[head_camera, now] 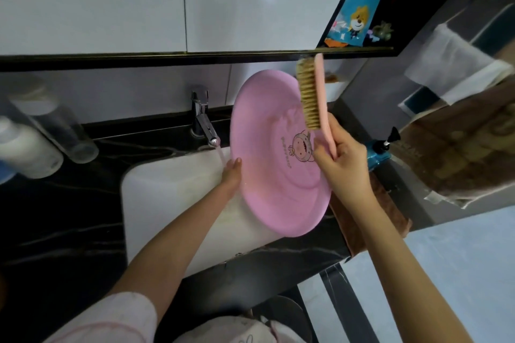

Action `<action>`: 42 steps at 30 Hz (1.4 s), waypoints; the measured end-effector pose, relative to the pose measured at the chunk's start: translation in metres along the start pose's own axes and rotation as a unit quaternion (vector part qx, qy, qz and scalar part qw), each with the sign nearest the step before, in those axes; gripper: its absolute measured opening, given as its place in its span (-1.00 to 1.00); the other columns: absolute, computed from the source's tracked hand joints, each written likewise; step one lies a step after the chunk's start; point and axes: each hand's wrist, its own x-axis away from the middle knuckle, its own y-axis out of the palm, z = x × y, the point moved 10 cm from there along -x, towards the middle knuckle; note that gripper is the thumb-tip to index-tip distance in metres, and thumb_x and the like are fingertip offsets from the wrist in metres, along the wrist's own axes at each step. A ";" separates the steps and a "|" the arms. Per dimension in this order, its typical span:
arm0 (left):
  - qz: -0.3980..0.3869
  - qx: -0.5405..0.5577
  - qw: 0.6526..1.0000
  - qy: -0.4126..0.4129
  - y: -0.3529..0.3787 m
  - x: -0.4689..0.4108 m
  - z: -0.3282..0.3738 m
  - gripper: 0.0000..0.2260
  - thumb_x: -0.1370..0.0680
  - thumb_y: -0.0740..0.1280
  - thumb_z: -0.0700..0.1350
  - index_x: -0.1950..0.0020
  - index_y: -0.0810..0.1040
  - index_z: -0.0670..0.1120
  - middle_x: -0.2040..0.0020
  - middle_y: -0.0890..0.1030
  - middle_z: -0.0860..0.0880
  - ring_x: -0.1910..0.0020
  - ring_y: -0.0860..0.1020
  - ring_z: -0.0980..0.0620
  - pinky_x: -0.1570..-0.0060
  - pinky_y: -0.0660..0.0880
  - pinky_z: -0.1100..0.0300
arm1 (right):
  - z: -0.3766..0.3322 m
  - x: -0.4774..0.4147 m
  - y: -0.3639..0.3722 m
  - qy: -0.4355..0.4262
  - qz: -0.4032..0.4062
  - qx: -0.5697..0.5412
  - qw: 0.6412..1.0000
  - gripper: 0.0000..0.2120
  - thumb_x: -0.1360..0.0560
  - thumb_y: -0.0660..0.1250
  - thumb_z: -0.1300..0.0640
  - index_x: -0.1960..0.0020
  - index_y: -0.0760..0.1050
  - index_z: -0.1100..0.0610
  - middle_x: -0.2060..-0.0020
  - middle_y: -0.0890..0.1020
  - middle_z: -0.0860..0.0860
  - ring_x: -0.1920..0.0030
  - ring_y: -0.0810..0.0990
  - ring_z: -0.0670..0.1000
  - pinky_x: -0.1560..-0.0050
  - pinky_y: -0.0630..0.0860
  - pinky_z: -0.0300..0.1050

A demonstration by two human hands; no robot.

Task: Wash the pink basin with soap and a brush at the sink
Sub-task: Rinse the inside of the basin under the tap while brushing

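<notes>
Now left grip [232,172] holding pink basin [276,175] by rim, tilting over sink [167,189]; right grip [341,159] clasping brush [309,97] handle above sink; tap [203,120] behind sink running.

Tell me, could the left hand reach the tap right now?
Probably yes: the left hand sits just below the tap, with only running water between. But it holds the basin tilted, so it must let go first.
</notes>
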 end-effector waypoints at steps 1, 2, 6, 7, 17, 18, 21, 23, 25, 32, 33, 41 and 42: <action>-0.022 -0.033 0.999 -0.005 0.003 -0.001 0.002 -0.62 -0.65 0.07 -0.01 -0.35 0.41 -0.21 -0.29 0.49 -0.21 -0.24 0.48 -0.16 -0.24 0.41 0.06 | -0.004 0.001 0.001 -0.019 -0.012 0.020 1.000 -0.49 -0.48 0.26 0.28 -0.41 0.32 0.09 0.21 0.62 0.09 0.37 0.52 0.02 0.37 0.52 -0.06; -0.043 -0.077 0.996 -0.009 0.006 0.000 0.003 -0.62 -0.65 0.07 -0.01 -0.33 0.44 -0.21 -0.30 0.49 -0.21 -0.25 0.47 -0.17 -0.24 0.40 0.07 | -0.007 0.003 0.001 -0.036 -0.024 0.038 0.998 -0.49 -0.47 0.27 0.28 -0.41 0.32 0.10 0.22 0.62 0.07 0.38 0.52 0.02 0.39 0.51 -0.05; -0.078 -0.164 0.983 0.016 0.005 0.015 0.007 -0.68 -0.64 0.12 -0.14 -0.32 0.46 -0.24 -0.36 0.43 -0.21 -0.32 0.42 -0.15 -0.29 0.34 0.09 | -0.018 0.006 -0.001 -0.094 -0.063 0.107 0.988 -0.45 -0.45 0.27 0.17 -0.43 0.27 0.08 0.19 0.65 0.15 0.40 0.54 0.02 0.39 0.49 -0.08; -0.079 -0.170 0.982 0.025 0.003 0.017 0.008 -0.68 -0.64 0.12 -0.16 -0.36 0.43 -0.23 -0.39 0.39 -0.20 -0.35 0.38 -0.14 -0.30 0.31 0.12 | -0.022 0.008 -0.002 -0.113 -0.067 0.126 0.983 -0.44 -0.45 0.27 0.17 -0.43 0.25 0.07 0.24 0.65 0.13 0.41 0.52 -0.01 0.41 0.47 -0.13; -0.067 0.010 0.998 -0.016 -0.024 0.026 -0.016 -0.95 -0.59 0.23 -0.18 -0.05 0.43 -0.09 0.02 0.51 -0.09 0.10 0.50 0.00 0.19 0.44 0.23 | 0.002 0.008 -0.005 -0.104 -0.061 0.249 0.961 -0.42 -0.48 0.32 0.12 -0.46 0.27 0.18 0.17 0.64 0.13 0.24 0.61 0.11 0.29 0.57 0.00; -0.041 0.007 0.999 -0.022 -0.034 0.025 -0.024 -0.98 -0.59 0.24 -0.18 0.02 0.41 -0.09 0.07 0.49 -0.09 0.19 0.49 0.02 0.26 0.43 0.24 | 0.016 0.005 -0.008 -0.081 -0.061 0.289 0.952 -0.42 -0.50 0.32 0.14 -0.47 0.25 0.16 0.15 0.63 0.13 0.21 0.61 0.12 0.26 0.57 0.01; 0.003 -0.009 1.000 -0.021 -0.060 0.038 -0.031 -0.93 -0.59 0.25 -0.17 0.08 0.40 -0.11 0.07 0.49 -0.11 0.19 0.50 -0.01 0.19 0.49 0.12 | 0.066 -0.003 -0.009 0.014 -0.099 0.376 0.921 -0.45 -0.56 0.23 0.13 -0.51 0.15 0.13 0.03 0.61 0.14 0.08 0.60 0.15 0.13 0.53 0.02; 0.029 -0.021 0.999 -0.003 -0.077 0.049 -0.028 -0.92 -0.58 0.26 -0.17 0.00 0.40 -0.16 0.05 0.50 -0.11 0.06 0.50 -0.08 0.11 0.50 0.08 | 0.096 -0.003 -0.004 0.070 -0.129 0.390 0.909 -0.49 -0.60 0.16 0.10 -0.50 0.15 0.15 -0.01 0.60 0.16 0.04 0.60 0.16 0.09 0.52 0.01; 0.055 -0.030 0.998 0.015 -0.095 0.063 -0.018 -0.89 -0.58 0.26 -0.17 -0.04 0.41 -0.18 0.07 0.51 -0.09 0.04 0.48 -0.07 0.20 0.48 0.14 | 0.121 0.000 0.004 0.104 -0.156 0.398 0.898 -0.54 -0.61 0.12 0.07 -0.47 0.18 0.14 -0.02 0.60 0.18 0.03 0.60 0.19 0.10 0.51 0.01; 0.091 -0.051 0.994 0.035 -0.150 0.110 0.012 -0.70 -0.44 0.32 -0.36 -0.17 0.51 -0.25 0.01 0.55 -0.15 0.06 0.51 -0.07 0.26 0.45 0.20 | 0.160 0.011 0.062 0.126 -0.230 0.334 0.906 -0.79 -0.60 0.11 0.09 -0.06 0.44 0.19 0.10 0.61 0.16 0.09 0.60 0.19 0.26 0.33 -0.12; 0.095 -0.046 0.994 0.043 -0.155 0.117 0.019 -0.66 -0.38 0.32 -0.34 -0.15 0.52 -0.23 0.02 0.55 -0.14 0.07 0.52 -0.07 0.26 0.46 0.21 | 0.164 0.014 0.071 0.130 -0.242 0.318 0.907 -0.79 -0.60 0.11 0.09 -0.04 0.45 0.18 0.15 0.60 0.13 0.13 0.60 0.17 0.31 0.34 -0.13; 0.256 -0.075 0.958 0.101 -0.204 0.159 0.075 -0.76 -0.41 0.16 -0.47 0.20 0.53 -0.20 0.29 0.51 -0.04 0.33 0.49 0.05 0.51 0.44 0.42 | 0.187 0.039 0.161 0.137 -0.390 0.235 0.880 -0.78 -0.60 0.09 0.04 -0.07 0.46 0.08 0.11 0.59 0.07 0.12 0.57 0.06 0.13 0.51 -0.06; 0.263 -0.099 0.954 0.101 -0.204 0.159 0.081 -0.78 -0.42 0.16 -0.46 0.13 0.55 -0.25 0.29 0.51 -0.05 0.33 0.48 0.04 0.50 0.44 0.40 | 0.189 0.039 0.171 0.123 -0.402 0.264 0.868 -0.79 -0.59 0.09 0.03 -0.06 0.47 0.06 0.10 0.59 0.05 0.11 0.57 0.06 0.11 0.52 -0.05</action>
